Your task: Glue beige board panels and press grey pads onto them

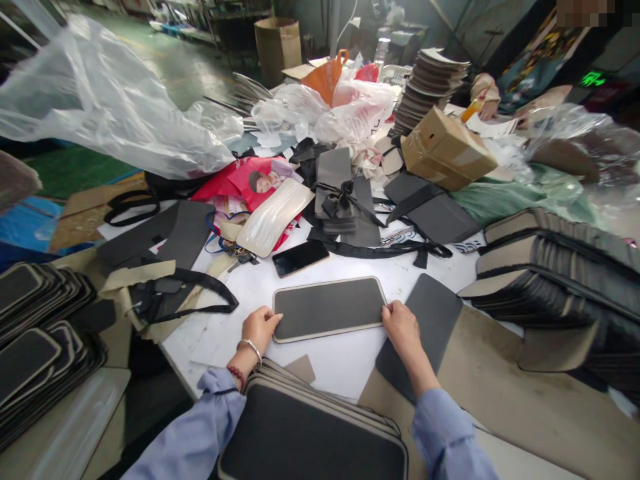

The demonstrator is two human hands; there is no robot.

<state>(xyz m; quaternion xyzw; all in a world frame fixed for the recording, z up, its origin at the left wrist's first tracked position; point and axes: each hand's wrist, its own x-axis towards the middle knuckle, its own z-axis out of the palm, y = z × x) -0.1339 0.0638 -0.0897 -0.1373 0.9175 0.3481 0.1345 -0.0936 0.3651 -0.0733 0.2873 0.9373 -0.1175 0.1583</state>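
A dark grey rectangular panel (327, 309) with rounded corners and a beige edge lies level between my two hands, over the white table (225, 340). My left hand (261, 330) pinches its left short side between thumb and fingers. At the opposite end, my right hand (401, 327) grips the right short side the same way. Close in front of me, below the panel, sits a stack of similar larger dark panels (315, 433) with beige edges. Beside my right hand lies a loose dark grey sheet (425, 313).
Beyond the panel lies a black phone (301, 258). Bundled panels (545, 267) stand at right, more stacks (30, 360) at left. Farther back are a tied bundle (335, 190), a cardboard box (447, 148), plastic bags (355, 110) and another person's hand (486, 97).
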